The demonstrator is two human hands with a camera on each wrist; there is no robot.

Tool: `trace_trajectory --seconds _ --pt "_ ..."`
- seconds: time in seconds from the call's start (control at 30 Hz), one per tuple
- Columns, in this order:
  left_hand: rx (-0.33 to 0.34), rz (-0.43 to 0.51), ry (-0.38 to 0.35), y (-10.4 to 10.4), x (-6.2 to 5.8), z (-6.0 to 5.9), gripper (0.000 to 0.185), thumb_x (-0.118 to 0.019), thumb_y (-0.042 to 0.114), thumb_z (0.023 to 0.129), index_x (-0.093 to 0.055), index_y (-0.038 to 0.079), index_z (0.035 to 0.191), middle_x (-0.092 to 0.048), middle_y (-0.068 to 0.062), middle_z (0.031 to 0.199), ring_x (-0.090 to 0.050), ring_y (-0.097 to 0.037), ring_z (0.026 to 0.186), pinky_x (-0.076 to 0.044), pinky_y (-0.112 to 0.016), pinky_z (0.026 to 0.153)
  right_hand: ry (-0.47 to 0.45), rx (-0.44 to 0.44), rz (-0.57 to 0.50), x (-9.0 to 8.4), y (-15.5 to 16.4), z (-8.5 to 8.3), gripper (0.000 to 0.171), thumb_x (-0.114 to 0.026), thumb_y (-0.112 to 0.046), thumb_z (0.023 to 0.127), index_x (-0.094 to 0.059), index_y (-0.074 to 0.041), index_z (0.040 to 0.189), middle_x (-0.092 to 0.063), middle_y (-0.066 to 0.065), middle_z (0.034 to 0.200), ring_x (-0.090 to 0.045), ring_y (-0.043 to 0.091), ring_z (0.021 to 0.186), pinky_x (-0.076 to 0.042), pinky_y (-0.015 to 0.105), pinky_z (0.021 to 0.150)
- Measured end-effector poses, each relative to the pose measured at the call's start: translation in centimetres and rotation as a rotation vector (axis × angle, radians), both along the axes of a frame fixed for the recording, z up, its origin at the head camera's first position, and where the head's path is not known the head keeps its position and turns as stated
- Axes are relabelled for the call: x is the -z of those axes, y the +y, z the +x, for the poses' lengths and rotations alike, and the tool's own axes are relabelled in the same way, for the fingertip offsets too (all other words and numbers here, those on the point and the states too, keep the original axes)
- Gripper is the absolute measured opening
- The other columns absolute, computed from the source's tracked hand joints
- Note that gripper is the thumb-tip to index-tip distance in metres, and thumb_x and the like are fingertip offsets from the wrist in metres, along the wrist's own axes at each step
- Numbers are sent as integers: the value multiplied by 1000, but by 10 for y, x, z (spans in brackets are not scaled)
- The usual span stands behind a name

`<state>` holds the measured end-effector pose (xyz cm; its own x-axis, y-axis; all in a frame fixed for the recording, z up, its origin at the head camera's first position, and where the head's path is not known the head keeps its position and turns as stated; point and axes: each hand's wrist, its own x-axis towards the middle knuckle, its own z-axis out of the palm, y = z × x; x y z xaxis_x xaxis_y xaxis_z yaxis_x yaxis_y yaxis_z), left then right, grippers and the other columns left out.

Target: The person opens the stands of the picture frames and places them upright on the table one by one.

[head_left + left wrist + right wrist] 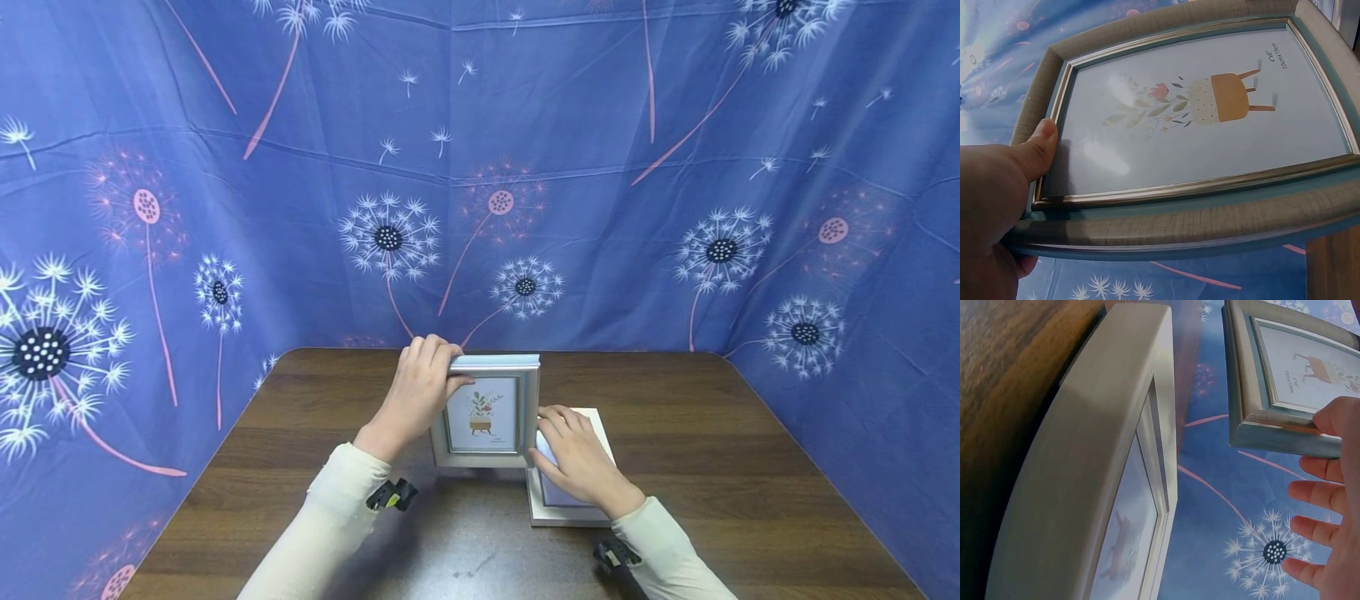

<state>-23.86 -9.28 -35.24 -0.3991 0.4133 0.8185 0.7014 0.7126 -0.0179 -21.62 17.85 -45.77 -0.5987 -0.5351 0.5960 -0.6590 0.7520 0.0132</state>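
In the head view my left hand (420, 385) grips the top left corner of a grey-green picture frame (483, 415), which it holds upright above the table. Behind its glass is a printed plant in a pot. The left wrist view shows the thumb (1040, 147) on the front border and fingers partly hidden behind. My right hand (579, 460) is by the frame's right edge, its fingers (1316, 499) spread and loosely extended; whether it touches the edge I cannot tell. Below that hand a white picture frame (570, 517) lies on the table, partly covered.
A brown wood-grain table (705, 467) extends around the frames. Blue cloth with a dandelion print (600, 208) hangs behind it and along both sides. Black straps with small devices (393, 495) sit at both wrists.
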Motion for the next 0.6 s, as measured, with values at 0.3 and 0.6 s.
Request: trace_trajectory --seconds 0.3,0.6 --pt "12 1 0 -3 -1 -2 44 -85 24 74 -61 0 102 -55 -11 93 -46 -28 76 -38 -39 66 -11 -49 -64 1 -7 2 23 -61 -19 86 -57 -2 100 -61 14 109 -55 34 106 -42 52 93" --pt "11 -12 15 -5 -2 -3 40 -81 24 78 -63 0 104 -57 -11 94 -45 -26 76 -38 -39 66 -24 -73 -73 1 -14 2 19 -59 -17 87 -54 -2 97 -57 13 104 -54 32 101 -42 51 90"
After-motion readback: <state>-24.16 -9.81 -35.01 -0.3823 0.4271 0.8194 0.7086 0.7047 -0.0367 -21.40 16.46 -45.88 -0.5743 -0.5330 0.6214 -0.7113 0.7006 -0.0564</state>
